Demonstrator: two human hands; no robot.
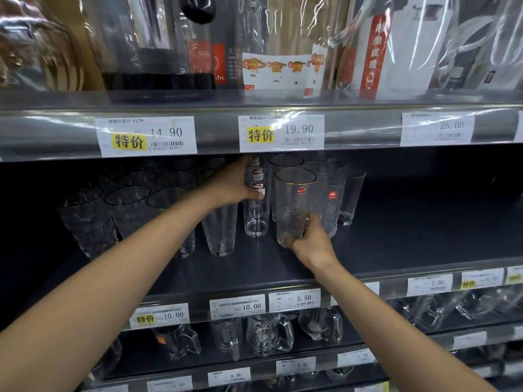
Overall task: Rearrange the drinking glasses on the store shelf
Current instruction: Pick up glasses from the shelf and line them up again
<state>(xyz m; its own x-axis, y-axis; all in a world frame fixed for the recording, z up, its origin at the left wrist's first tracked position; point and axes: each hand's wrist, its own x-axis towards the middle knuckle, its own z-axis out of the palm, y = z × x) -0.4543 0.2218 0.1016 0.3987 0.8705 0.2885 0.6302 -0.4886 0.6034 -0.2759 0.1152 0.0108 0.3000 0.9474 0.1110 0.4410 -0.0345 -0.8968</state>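
- Dark store shelf [396, 236], middle tier.
- Right hand [311, 241]: fingers curled round base of gold-rimmed dimpled glass [294, 199], red sticker, upright, near shelf front.
- Left hand [232, 188]: grips slim stacked glasses [256, 216] just beside.

Dark store shelving [424, 227], white price tags [145, 136], boxed pitchers [396, 52] above, glass mugs [268, 333] below

Head camera faces the shelf [424, 230] closely, angled slightly downward.
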